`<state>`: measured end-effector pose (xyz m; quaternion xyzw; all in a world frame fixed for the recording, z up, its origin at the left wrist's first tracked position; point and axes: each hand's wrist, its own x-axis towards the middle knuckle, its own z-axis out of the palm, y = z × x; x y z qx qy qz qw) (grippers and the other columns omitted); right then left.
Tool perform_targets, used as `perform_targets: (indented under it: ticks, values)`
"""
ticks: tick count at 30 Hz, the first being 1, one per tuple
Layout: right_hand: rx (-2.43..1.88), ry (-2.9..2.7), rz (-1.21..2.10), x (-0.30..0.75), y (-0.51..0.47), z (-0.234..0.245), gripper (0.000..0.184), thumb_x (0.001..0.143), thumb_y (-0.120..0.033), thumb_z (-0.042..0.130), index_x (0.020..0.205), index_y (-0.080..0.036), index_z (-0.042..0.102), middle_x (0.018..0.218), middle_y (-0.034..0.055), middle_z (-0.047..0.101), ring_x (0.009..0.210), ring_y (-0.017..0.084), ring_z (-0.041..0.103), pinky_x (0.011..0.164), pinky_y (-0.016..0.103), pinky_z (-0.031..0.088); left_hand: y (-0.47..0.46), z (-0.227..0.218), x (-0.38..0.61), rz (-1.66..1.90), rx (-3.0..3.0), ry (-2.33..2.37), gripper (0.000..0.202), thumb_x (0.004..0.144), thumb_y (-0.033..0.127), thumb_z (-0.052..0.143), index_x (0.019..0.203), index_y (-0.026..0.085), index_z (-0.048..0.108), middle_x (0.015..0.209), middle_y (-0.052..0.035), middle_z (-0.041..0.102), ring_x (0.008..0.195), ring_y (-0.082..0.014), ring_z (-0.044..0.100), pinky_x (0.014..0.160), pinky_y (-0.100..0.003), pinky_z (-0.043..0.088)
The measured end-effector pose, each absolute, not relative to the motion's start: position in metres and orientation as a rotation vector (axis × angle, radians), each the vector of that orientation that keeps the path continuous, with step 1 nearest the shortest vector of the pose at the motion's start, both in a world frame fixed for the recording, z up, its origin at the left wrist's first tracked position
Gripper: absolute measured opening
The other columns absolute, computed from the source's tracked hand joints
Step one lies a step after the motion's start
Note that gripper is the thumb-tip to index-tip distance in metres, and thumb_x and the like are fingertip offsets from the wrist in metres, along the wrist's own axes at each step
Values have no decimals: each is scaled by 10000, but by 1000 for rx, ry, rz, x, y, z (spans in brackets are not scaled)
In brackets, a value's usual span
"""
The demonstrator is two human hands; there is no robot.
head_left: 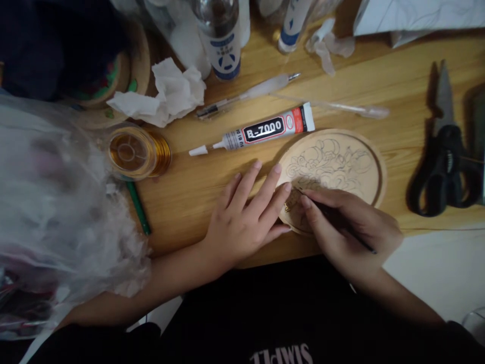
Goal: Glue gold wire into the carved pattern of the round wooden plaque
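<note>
A round wooden plate [380, 167] with a raised rim lies near the table's front edge, its face covered in pencilled flower outlines. My left hand [246, 217] rests flat with fingers spread, the fingertips on the plate's left rim. In a pinch, my right hand [348, 227] grips a thin dark tool [361, 240], whose tip points at the plate's lower left; whether it is tweezers or a pen I cannot tell. Small gold-coloured bits [288, 207] sit on the drawing just by the tip. My right hand covers the plate's lower right part.
Beyond the plate lie a B-7000 glue tube [265, 129], a clear-barrelled pen [261, 88] and a thin clear stick [352, 107]. Black-handled scissors [447, 162] are at right. Gold wire spool [138, 151], crumpled tissue [170, 93], green stick [138, 207], plastic bag [56, 202] and bottle [222, 45] stand left.
</note>
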<state>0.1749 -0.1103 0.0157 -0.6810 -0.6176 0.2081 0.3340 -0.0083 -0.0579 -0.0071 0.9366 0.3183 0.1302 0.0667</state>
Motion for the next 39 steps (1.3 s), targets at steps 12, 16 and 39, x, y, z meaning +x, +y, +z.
perform_targets:
  ticks: [12,16,39]
  values:
    - [-1829,-1622,537,172,-109,21,196,809,-169,732,1001,-197,704,968,22,758,834,145,729,788,228,604,-57,-6,-8,378,2847,937,582,948,555,473,1334,129,564,1412,-166,552,1302,-395,509,1013,-485,431]
    - [-1827,-1632,502,170,-109,19,189,811,-166,729,993,-207,696,952,11,760,824,143,731,777,222,607,-58,-6,-9,367,2824,943,587,947,550,481,1350,130,551,1432,-174,530,1323,-391,490,1033,-490,415]
    - [-1924,-1608,484,163,-113,19,183,839,-213,702,1022,-207,699,963,27,757,824,152,729,767,238,614,-58,-5,-9,360,2830,951,595,943,563,479,1343,129,550,1435,-154,532,1321,-387,496,1045,-487,423]
